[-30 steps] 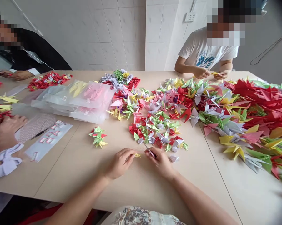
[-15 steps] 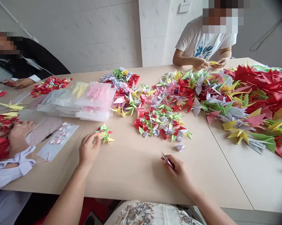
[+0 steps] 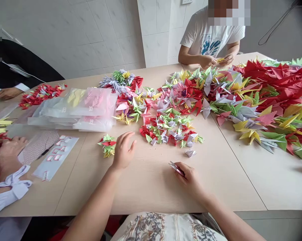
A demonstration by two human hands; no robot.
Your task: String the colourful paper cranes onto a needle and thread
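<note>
My left hand hovers over the table with its fingers spread and nothing in it, just right of a small pile of folded paper cranes. My right hand rests on the table and pinches a small folded paper piece, pink and grey. A loose pale crane lies just beyond that hand. Ahead spreads a heap of small coloured cranes.
Clear bags of paper lie at the left, a sticker sheet in front of them. Large cranes cover the right side. One person folds opposite; another person's hand works at the left edge.
My left hand carried a yellow piece to the small pile at the left, let it go and now moves back right, open. My right hand stays shut on its paper piece.
</note>
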